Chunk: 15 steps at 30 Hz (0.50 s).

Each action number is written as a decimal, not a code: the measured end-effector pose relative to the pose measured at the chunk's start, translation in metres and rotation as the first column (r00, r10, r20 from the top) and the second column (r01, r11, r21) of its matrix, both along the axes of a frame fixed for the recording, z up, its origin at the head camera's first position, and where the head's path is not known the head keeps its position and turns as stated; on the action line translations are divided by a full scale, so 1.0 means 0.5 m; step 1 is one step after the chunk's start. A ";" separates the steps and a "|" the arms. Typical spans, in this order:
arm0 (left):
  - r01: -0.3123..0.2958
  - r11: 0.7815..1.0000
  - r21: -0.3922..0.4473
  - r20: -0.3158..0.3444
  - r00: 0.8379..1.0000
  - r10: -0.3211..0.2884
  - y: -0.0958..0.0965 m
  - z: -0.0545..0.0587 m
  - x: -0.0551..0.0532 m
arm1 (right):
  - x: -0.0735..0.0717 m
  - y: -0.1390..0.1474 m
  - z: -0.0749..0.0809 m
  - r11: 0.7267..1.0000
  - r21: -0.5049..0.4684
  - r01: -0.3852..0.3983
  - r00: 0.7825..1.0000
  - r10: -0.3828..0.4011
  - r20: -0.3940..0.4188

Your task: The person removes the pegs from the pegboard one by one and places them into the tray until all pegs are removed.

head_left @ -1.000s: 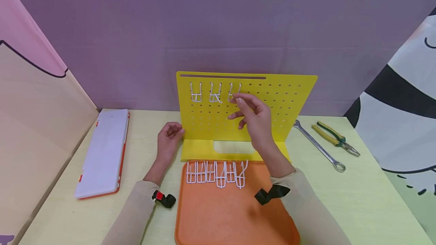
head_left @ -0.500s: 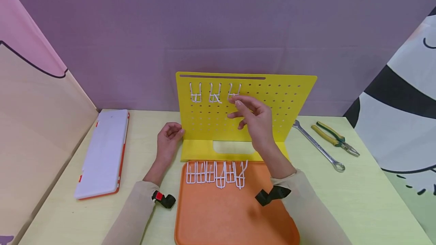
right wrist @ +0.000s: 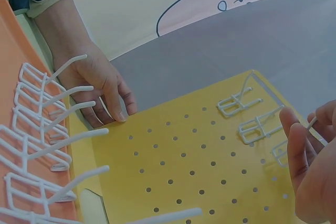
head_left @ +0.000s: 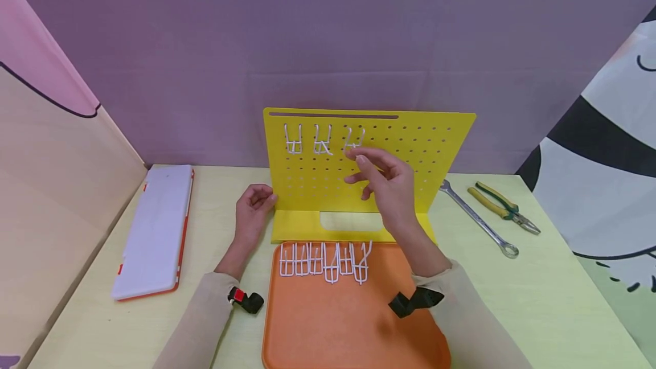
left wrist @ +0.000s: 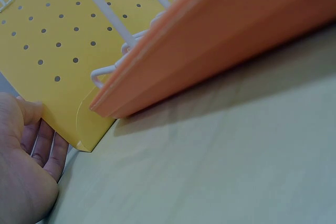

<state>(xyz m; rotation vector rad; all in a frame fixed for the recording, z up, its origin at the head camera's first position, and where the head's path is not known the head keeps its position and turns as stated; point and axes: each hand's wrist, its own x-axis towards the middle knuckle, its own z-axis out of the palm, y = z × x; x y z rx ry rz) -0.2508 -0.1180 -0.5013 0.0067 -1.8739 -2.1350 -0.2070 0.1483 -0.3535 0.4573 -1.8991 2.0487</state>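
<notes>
A yellow pegboard (head_left: 307, 195) stands upright behind an orange tray (head_left: 348, 318). My left hand (head_left: 251, 212) grips its left edge, thumb on the front face and fingers behind, as the left wrist view shows. At the board's upper middle, my right hand (head_left: 392, 187) pinches a white wire hook (head_left: 353, 145) between thumb and index finger; the other fingers are loosely bent. Fingertips hide the lower part of this hook. Two similar hooks, one at the far left (head_left: 294, 142) and one beside it (head_left: 323, 142), hang from the top rows of holes.
Several loose wire hooks (head_left: 332, 266) lie in a row along the tray's back edge. On the right are a combination wrench (head_left: 482, 221) and green-yellow pliers (head_left: 504, 206). A white case with red edges (head_left: 156, 232) lies on the left. A purple backdrop (head_left: 348, 33) rises behind.
My right hand has shifted slightly down and to the right. The upper ends of the pinched hook have moved a little the same way. My left hand stays at the pegboard's edge.
</notes>
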 end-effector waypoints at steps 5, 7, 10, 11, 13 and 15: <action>-0.003 1.000 -0.002 0.001 1.000 0.003 -0.001 0.000 0.000 | 0.018 0.012 -0.003 1.000 0.026 0.003 1.000 -0.003 -0.003; -0.005 1.000 -0.004 -0.002 1.000 0.005 -0.001 0.001 0.001 | 0.027 0.018 -0.005 0.999 0.034 0.005 1.000 -0.005 -0.001; -0.005 1.000 -0.011 -0.001 1.000 0.005 0.000 0.003 0.002 | 0.042 0.027 -0.008 0.999 0.049 0.012 1.000 -0.012 0.003; -0.005 1.000 -0.012 0.000 1.000 0.005 0.001 0.004 0.003 | 0.046 0.030 -0.009 0.998 0.055 0.016 1.000 -0.016 0.003; -0.007 1.000 -0.013 0.002 1.000 0.007 0.001 0.005 0.004 | 0.055 0.036 -0.012 0.998 0.064 0.022 1.000 -0.023 0.007; -0.008 1.000 -0.012 0.004 1.000 0.008 0.002 0.005 0.005 | 0.064 0.042 -0.015 0.997 0.074 0.030 0.999 -0.031 0.014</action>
